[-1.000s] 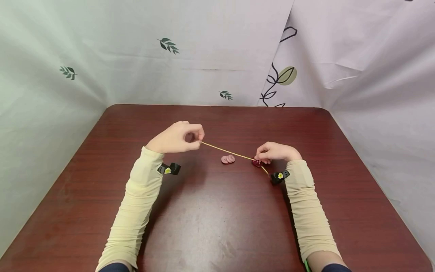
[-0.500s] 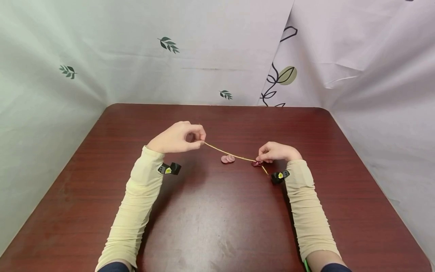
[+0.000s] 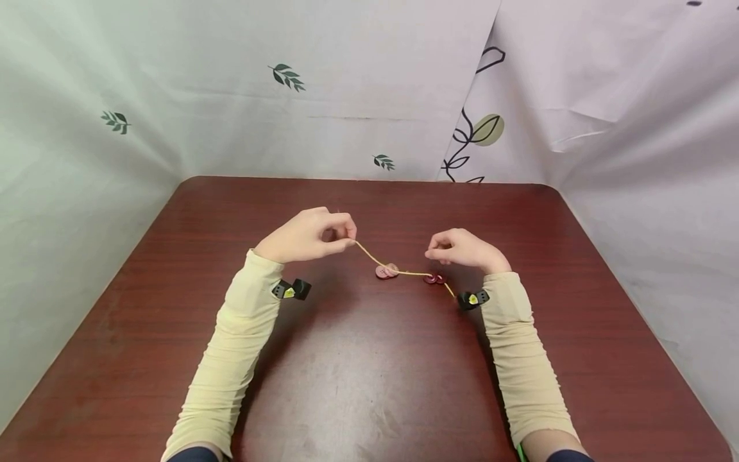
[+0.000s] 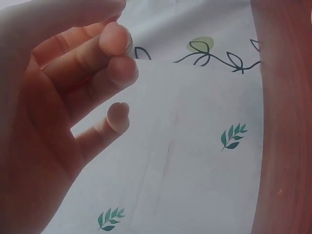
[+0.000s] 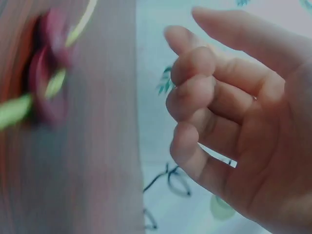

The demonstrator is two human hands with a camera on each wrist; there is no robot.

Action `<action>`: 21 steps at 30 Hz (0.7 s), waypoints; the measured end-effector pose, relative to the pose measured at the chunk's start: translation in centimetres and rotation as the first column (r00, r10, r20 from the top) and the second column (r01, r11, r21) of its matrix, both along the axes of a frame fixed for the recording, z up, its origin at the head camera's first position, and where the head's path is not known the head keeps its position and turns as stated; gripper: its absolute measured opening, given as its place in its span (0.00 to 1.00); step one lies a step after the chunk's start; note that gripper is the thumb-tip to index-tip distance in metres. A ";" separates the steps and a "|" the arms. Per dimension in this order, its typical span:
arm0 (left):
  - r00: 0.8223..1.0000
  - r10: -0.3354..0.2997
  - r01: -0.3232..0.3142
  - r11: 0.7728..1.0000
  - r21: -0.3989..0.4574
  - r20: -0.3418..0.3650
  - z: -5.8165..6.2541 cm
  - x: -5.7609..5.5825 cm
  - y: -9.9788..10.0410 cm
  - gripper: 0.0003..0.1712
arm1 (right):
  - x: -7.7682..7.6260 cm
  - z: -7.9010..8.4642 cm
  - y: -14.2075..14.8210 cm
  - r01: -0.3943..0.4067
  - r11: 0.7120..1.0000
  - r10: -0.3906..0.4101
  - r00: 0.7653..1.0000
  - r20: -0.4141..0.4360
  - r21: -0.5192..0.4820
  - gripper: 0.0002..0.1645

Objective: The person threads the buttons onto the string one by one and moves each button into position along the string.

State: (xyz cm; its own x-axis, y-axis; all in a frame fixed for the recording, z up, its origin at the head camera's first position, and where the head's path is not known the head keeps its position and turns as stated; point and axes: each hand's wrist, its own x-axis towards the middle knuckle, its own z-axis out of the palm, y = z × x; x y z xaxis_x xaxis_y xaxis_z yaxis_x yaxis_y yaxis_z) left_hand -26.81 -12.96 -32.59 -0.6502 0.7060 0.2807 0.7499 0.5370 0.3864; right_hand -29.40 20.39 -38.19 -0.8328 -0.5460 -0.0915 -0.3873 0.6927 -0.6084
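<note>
Between thumb and fingertips my left hand [image 3: 307,236] pinches the end of a yellow string [image 3: 368,253]. From there the string sags across the pink buttons [image 3: 382,273] and runs to the dark red buttons [image 3: 433,279] on the table. It passes through the red buttons, which look blurred in the right wrist view, where the string [image 5: 83,22] shows on both sides of them. Above and beyond them is my right hand [image 3: 466,249], fingers loosely bent and thumb apart, holding nothing. The pinch itself is hidden in the left wrist view.
A dark reddish-brown table [image 3: 346,359] lies under both hands. White cloth [image 3: 358,90] with leaf prints hangs behind it and along the sides. A black wrist camera [image 3: 300,289] hangs at the left wrist, another camera [image 3: 469,300] at the right.
My right hand has let go of the dark red buttons and lifted away from them. My left hand has shifted slightly right, and the taut string has slackened onto the pink buttons.
</note>
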 end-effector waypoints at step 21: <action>0.954 -0.051 0.087 0.990 0.110 -0.297 -1.3 -0.3 2.2 0.03 | 2.8 1.3 -7.9 -0.101 0.879 0.119 0.993 0.009 -0.465 0.16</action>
State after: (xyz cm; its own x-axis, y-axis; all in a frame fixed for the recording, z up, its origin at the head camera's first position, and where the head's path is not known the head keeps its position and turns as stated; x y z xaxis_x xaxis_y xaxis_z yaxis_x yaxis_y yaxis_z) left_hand -27.12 -10.80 -33.90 -0.4777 0.6952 0.5371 0.8732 0.4429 0.2033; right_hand -26.65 12.48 -36.84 -0.7657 -0.6215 0.1654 -0.4162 0.2827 -0.8642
